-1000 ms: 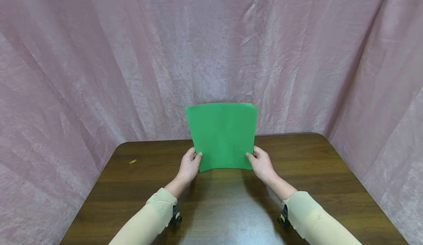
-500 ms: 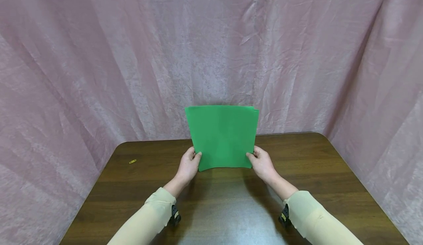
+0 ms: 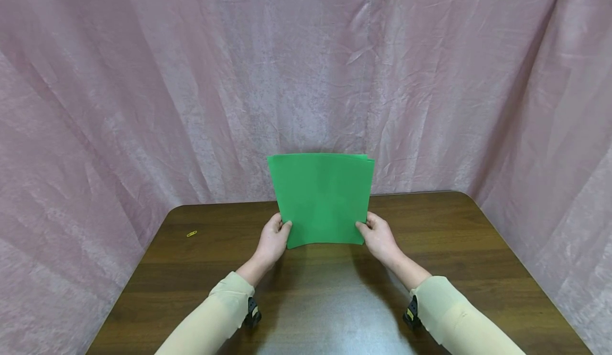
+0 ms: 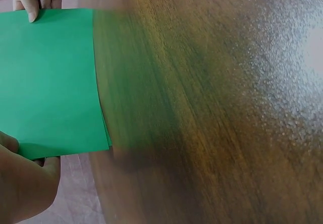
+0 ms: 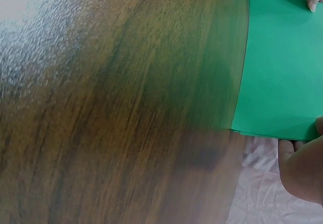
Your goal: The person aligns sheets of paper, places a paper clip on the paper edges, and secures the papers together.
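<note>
- Over the middle of the tabletop [image 3: 330, 307], a stack of green sheets [image 3: 323, 198] is held up by both hands, its upper part against the pink curtain [image 3: 320, 62] at the far side.
- Compared with a second ago, its upper edge sits slightly lower; most of that drop came in the first half second, and the last half has brought almost no change.
- Both hands have kept nearly the same places, so I judge that the stack was tipped a little rather than carried, and that it is now being held steady.
- The left hand [image 3: 272, 239] pinches the stack's left edge near the lower corner, thumb on the near face; the right hand [image 3: 379, 237] pinches the right edge likewise.
- At the far right corner the sheets are slightly offset, so they seem not fully squared.
- The lower edge arches; whether it touches the tabletop is hard to tell.
- A yellow paper clip [image 3: 192, 234] lies far left, well apart from the hands, untouched.
</note>
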Tool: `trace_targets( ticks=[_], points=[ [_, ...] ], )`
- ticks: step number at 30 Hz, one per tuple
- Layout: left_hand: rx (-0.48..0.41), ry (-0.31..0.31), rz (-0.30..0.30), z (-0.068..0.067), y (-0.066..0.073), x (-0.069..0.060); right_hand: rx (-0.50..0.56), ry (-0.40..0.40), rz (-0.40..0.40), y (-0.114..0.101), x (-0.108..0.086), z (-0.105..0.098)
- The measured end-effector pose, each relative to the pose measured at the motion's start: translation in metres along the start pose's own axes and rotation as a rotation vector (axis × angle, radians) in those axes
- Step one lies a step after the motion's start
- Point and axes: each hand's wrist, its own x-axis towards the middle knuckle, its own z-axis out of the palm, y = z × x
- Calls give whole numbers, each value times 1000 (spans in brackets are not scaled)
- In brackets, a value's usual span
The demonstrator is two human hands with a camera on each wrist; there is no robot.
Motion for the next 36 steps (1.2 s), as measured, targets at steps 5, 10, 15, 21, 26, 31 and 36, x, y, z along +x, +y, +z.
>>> trace_targets(
  ticks=[5,10,15,21,26,31,36],
  points=[
    [39,7,9,0,-2,0,6,7,10,8,3,0],
    [70,14,19,-1,-5,0,-5,29,23,36,15,0],
    [41,4,2,-2,-2,0,-20,39,16,45,18,0],
    [-36,-23,3,-6,10,4,-47,38,13,43,18,0],
    [-65,-26,51,-10,26,10,-52,30,21,44,18,0],
    [-89,-11,102,-13,45,15,-48,23,23,44,18,0],
    [-106,-18,148,-16,62,18,-52,20,9,45,17,-1]
  ],
)
